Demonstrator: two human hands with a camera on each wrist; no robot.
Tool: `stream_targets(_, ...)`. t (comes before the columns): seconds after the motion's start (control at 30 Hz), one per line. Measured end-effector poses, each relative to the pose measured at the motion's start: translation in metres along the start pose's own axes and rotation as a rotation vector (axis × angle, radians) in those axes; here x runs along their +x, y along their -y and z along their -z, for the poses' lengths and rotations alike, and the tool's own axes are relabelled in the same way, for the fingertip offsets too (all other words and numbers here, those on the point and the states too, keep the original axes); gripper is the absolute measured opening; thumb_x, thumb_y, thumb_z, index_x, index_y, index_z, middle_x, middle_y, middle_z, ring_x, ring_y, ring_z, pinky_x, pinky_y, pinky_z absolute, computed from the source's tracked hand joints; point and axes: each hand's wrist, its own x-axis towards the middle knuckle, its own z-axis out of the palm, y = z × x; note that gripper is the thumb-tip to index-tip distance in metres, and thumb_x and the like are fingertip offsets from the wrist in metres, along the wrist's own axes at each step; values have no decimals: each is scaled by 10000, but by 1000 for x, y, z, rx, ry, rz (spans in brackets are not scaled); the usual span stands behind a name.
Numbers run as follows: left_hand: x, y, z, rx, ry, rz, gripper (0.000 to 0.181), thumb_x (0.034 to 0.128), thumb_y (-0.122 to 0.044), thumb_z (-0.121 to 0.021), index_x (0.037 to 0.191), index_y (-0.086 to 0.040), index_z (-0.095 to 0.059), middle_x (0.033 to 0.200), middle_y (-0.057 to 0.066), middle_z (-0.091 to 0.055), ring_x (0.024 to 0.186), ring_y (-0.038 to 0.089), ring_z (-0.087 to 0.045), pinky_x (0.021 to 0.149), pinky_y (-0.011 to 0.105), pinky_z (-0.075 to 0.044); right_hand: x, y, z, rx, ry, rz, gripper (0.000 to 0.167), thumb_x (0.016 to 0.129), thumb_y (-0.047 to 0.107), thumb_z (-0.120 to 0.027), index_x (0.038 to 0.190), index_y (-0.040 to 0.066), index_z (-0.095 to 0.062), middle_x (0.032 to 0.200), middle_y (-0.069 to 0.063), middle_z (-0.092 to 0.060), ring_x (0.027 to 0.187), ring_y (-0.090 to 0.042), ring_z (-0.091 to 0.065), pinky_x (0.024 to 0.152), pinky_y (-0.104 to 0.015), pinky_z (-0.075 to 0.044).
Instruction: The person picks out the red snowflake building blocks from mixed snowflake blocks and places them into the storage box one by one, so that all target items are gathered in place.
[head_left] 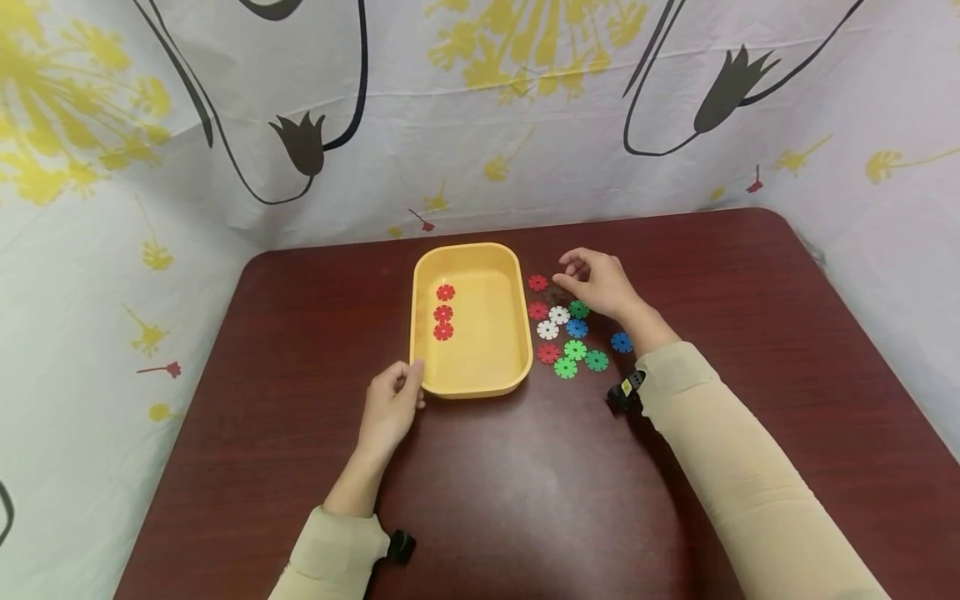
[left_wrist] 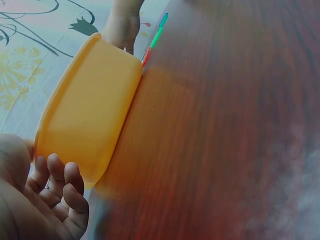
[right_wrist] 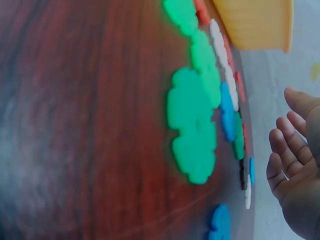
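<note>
Nearest, the left hand [head_left: 392, 404] pinches the rim of the yellow tray [head_left: 487, 337] at its near left corner. Inside, three red discs [head_left: 443, 313] form a column along the left. Beside the tray's right wall lie loose discs [head_left: 575, 349] in green, blue, white and red. Farther off, well apart from the left, the right hand [head_left: 600, 286] hovers with thumb and fingers parted, nothing visibly held (a dark disc [head_left: 555, 296] sits just below). The step in hand seems to be choosing another disc; the next move likely calls for a precise fingertip pinch on one thin piece. Behind hangs a patterned cloth [head_left: 480, 175].
</note>
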Motion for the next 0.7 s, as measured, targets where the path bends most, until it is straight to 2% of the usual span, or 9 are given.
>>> stream_targets(0.37, 1, 2, 0, -12, -1, -5, 403, 1039, -354, -587, 763, -61, -569, 668, 81, -592, 645, 224, -616, 644, 319, -579, 4, -17, 2, -86, 62, 18, 326, 977, 170, -694, 1223, -31, -622, 1067, -191, -611, 974, -344, -597, 852, -491, -521)
stream_targets(0.7, 1, 2, 0, -13, 2, -3, 385, 1045, -325, -580, 769, -57, -577, 670, 74, -593, 643, 213, -614, 644, 310, -579, 10, -21, 6, -173, 125, -36, 355, 968, 194, -707, 1217, -44, -621, 1139, -222, -589, 1017, -359, -556, 905, -511, -489)
